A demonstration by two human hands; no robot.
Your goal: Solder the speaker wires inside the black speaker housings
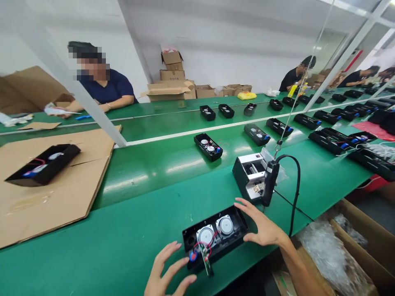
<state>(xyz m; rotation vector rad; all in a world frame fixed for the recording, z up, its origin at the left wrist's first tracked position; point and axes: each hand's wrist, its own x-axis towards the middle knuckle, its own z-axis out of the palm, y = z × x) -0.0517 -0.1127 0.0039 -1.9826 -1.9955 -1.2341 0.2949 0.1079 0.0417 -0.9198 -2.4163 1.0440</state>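
A black speaker housing [228,248] lies open side up on the green bench in front of me, with two round speaker drivers [225,225] set in it. Red wires run from the drivers to a small green circuit board [206,261], which tilts up over the housing's near left edge. Beside the board sits a blue round part [193,256]. My right hand [262,226] is spread around the housing's right end, thumb and fingers apart. At the left end my left hand [168,271] hovers with fingers spread, close to the blue part.
A black electric screwdriver [270,183] hangs on a cable in front of a black and silver screw feeder [251,172]. More housings [208,146] stand along the green line. Cardboard [55,181] with another housing is at left. Cartons with plastic bags [333,255] stand lower right. Co-workers sit opposite.
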